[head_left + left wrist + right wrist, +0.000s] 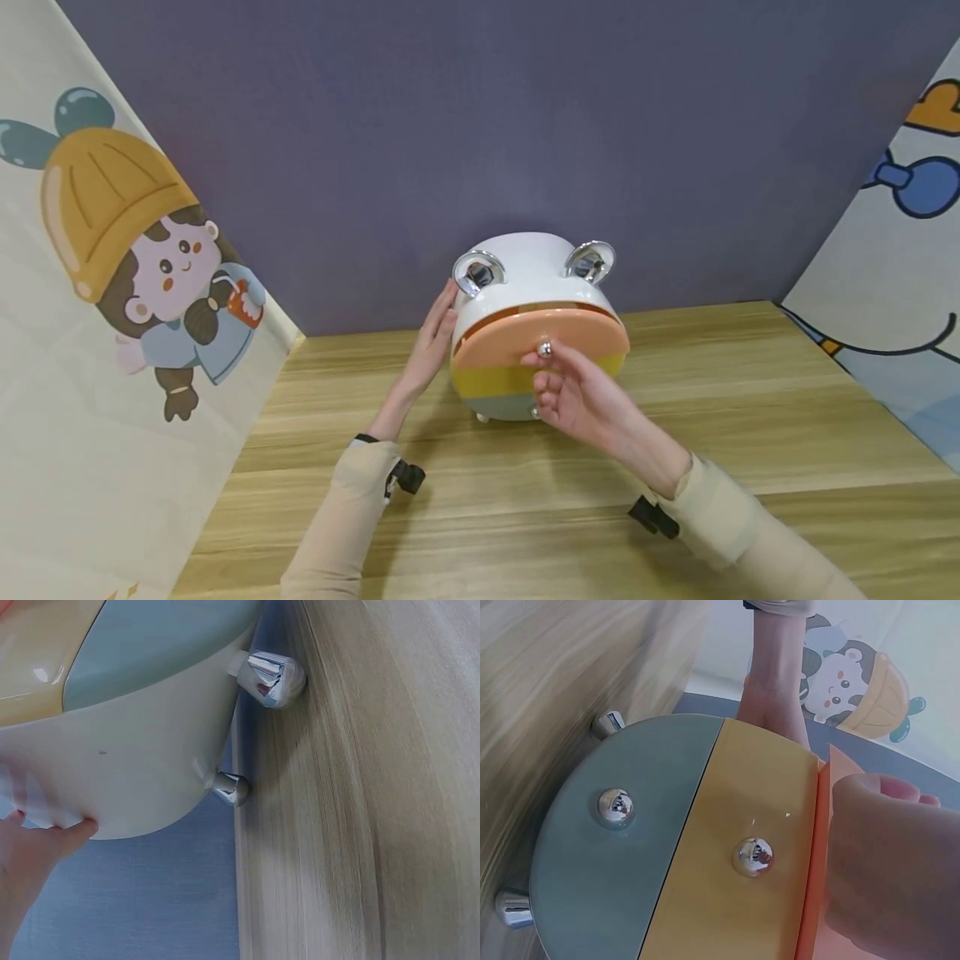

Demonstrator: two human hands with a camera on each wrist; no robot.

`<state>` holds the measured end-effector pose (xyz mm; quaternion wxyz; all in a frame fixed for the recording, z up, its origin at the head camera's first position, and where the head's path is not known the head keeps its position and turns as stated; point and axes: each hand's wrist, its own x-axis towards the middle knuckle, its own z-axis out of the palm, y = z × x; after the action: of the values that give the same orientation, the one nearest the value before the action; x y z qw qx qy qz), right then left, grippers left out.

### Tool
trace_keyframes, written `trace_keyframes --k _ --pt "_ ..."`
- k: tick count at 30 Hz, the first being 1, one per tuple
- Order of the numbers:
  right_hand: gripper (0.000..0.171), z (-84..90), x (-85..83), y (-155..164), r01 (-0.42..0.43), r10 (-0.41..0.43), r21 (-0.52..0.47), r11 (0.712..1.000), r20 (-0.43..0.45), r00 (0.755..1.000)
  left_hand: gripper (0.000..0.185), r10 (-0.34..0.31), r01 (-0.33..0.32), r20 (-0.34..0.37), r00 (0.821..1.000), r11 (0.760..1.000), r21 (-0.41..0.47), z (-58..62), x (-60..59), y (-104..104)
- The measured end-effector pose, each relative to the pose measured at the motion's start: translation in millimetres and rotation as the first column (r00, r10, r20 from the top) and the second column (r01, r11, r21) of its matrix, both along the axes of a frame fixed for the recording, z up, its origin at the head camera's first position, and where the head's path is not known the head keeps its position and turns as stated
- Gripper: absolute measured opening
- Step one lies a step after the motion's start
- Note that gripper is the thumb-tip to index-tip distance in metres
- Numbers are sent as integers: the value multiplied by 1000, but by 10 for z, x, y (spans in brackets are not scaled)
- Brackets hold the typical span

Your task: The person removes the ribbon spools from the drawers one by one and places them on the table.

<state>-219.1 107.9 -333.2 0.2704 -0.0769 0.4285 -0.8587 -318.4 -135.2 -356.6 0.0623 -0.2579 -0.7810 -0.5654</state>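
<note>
A small white drawer box [525, 267] with chrome ears stands on the wooden table [750, 400]. Its orange top drawer [495, 346] sticks out a little past the yellow drawer [487, 381] and the blue-grey drawer [502, 407] below. My right hand [542, 360] pinches the orange drawer's chrome knob [545, 349]; in the right wrist view my right hand [892, 862] hides that knob. My left hand [433, 342] lies flat with straight fingers against the box's left side, and its fingertips [45, 840] touch the white shell [142, 765].
The box rests on short chrome feet [274, 675] near the table's back edge, close to a purple backdrop [480, 125]. Cartoon-printed cloth panels stand at the left [112, 275] and right [900, 250]. Bare wood lies in front of the box.
</note>
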Motion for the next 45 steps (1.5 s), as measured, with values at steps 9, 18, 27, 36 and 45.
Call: trace_keyframes --k 9,18,27,36,45 --pt "38 5 70 10 -5 5 1 1000 1 1000 52 -5 4 15 1000 1000 19 -13 5 1" --pt "38 -1 161 52 -29 29 -8 1000 -9 1000 51 10 -10 -16 1000 1000 15 -206 -179 -6" --pt "38 -13 215 64 -61 61 -34 998 -24 998 50 15 -11 -69 997 999 48 -312 -271 -8" --pt "38 -35 271 91 -95 93 -72 993 -39 995 50 27 -24 -58 998 999 45 -232 -205 20" --pt "36 -58 338 107 -93 89 -73 993 -51 995 50 27 -26 -43 999 999 34 -25 5 41"
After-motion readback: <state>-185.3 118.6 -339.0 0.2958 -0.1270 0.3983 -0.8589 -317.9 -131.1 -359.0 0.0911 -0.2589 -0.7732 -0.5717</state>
